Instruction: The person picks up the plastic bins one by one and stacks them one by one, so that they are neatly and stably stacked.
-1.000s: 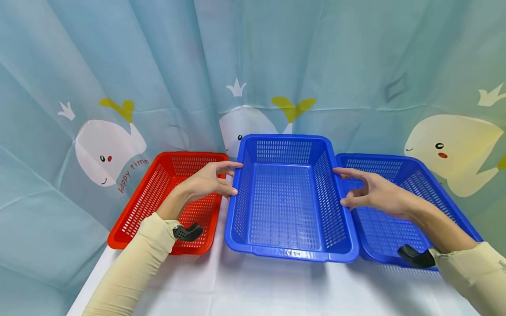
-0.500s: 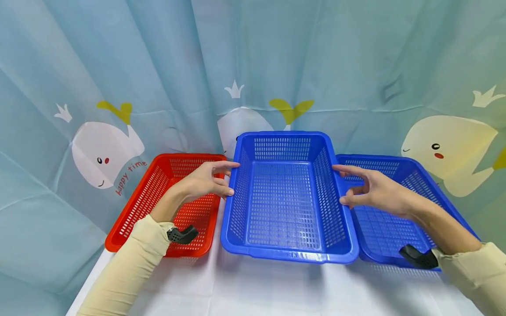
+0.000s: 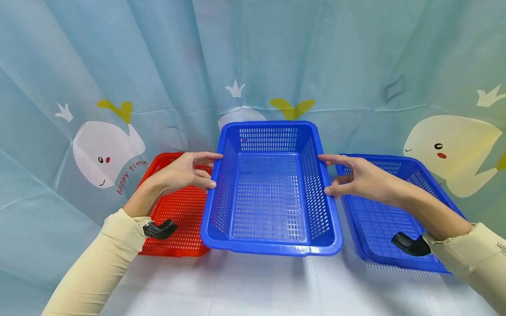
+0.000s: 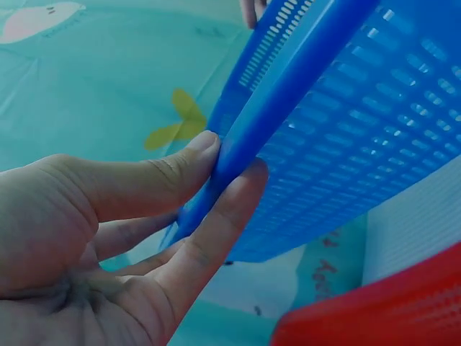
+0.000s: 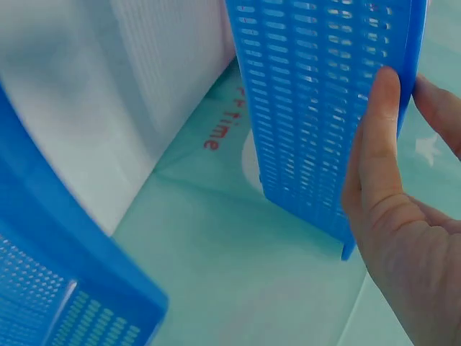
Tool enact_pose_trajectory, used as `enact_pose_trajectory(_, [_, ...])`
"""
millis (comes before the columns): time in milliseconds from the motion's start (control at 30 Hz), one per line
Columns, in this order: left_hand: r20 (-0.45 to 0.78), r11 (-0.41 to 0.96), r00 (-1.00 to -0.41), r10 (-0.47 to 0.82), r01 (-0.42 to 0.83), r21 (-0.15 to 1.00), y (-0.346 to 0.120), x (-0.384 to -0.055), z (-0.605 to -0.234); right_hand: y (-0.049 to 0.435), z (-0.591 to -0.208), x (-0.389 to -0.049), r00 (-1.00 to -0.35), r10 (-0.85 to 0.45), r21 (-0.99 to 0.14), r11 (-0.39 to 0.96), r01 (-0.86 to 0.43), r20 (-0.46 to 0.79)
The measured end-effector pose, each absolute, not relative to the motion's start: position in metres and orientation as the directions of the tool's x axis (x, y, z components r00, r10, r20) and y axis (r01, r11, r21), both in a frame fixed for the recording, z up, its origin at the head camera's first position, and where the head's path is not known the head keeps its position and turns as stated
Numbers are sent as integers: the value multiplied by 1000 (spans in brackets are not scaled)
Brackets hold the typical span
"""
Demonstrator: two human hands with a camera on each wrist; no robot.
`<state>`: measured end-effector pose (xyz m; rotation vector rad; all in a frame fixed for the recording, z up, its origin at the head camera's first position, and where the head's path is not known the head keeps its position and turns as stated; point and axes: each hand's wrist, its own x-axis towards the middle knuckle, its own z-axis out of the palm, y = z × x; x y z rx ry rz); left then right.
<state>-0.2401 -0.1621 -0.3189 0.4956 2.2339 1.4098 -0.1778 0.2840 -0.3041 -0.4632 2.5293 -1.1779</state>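
Observation:
Between both hands hangs a blue plastic basket [image 3: 270,249] with slotted walls and nothing inside, raised off the table. My left hand [image 3: 178,174] pinches its left rim. In the left wrist view the thumb [image 4: 155,176] lies on one side of that rim and the fingers on the other. On the opposite rim my right hand [image 3: 365,181] has the same pinch, and in the right wrist view its fingers [image 5: 382,144] lie against the slotted outer wall. The held basket overlaps the right part of a red basket [image 3: 174,251] in the head view.
A second blue basket [image 3: 399,265] stands on the right of the white-covered table [image 3: 261,285], partly behind the right forearm. The red basket is on the left. A light blue curtain [image 3: 340,66] printed with whales hangs right behind them.
The held blue basket has risen and shifted left with both hands, coming over the red basket's right side. A gap has opened between it and the right-hand blue basket.

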Motion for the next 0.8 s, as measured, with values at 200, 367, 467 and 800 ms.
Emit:
enact_pose_trajectory(200, [-186, 453, -849, 495, 70, 889, -186, -240, -308, 260, -294, -184, -894, -423, -793, 592, -147, -150])
enact_pose_trajectory(367, [-180, 485, -859, 479, 87, 870, -205, -238, -301, 241, -291, -189, -877, -457, -828, 543, -141, -151])
enact_pose_trajectory(467, [-177, 515, -865, 470, 106, 851, -216, -237, -297, 231, -290, -192, -869, -474, -847, 513, -142, -142])
enact_pose_trajectory(800, [-190, 532, -863, 468, 104, 841, -253, -238, -286, 196, -294, -204, -861, -492, -895, 432, -113, -129])
